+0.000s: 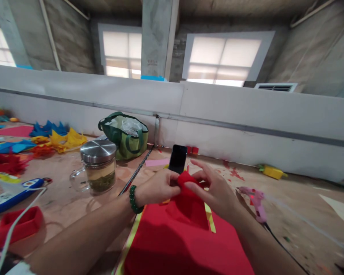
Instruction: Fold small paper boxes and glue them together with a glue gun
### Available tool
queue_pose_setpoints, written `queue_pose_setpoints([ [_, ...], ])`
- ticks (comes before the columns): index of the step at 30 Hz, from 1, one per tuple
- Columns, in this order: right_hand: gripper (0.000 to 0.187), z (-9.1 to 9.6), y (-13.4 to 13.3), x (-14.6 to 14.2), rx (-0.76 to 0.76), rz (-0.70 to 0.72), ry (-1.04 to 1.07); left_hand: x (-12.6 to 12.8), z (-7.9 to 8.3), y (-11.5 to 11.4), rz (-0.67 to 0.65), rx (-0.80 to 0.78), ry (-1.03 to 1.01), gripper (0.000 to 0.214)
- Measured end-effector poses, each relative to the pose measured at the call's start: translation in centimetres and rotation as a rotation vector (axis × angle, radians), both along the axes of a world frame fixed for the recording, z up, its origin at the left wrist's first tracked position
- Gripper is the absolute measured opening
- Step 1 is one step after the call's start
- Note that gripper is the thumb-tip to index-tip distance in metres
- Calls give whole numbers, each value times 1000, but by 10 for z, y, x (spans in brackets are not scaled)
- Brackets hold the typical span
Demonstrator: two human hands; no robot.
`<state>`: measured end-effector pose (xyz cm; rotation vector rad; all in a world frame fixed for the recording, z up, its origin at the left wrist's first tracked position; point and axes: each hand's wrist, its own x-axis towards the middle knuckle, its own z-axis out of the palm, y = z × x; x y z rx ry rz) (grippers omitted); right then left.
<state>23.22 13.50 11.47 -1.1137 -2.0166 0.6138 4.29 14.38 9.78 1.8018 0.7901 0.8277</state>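
At centre frame, just below the middle, left hand (157, 187) pinches the left side of a small red felt piece (187, 182), right hand (215, 191) pinches its right side with fingers partly spread; piece sits between both, equally near. It peaks upward, bright red and soft-looking, over a larger red sheet (186, 240) with yellow edge strips, running toward lower frame.
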Motion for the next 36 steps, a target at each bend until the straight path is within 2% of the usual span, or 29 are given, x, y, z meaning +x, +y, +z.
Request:
queue_pose_setpoints([
  [3, 37, 1, 8, 6, -132, -11, 99, -6, 0, 8, 109, 92, -77, 25],
  [7, 29, 2, 12, 9, -385, 100, 157, -16, -2, 19, 168, 127, -115, 28],
  [9, 28, 0, 13, 6, -430, 108, 219, -18, -3, 21, 154, 103, -120, 28],
  [11, 28, -2, 13, 2, -437, 57, 262, -18, -2, 20, 152, 106, -117, 28],
  [14, 31, -8, 13, -5, -481, 12, 318, -13, -1, 15, 177, 177, -112, 28],
  [18, 29, -17, 14, -12, -443, 20, 346, -7, -1, 9, 213, 225, -68, 29],
  [24, 29, -28, 22, -12, -381, -80, 311, -8, 0, 14, 124, 90, -58, 11],
  [30, 35, -28, 26, -8, -483, -4, 455, -13, -5, 26, 148, 61, -123, 17],
  [36, 33, -31, 25, -8, -305, -72, 414, -14, -6, 25, 149, 53, -119, 13],
])
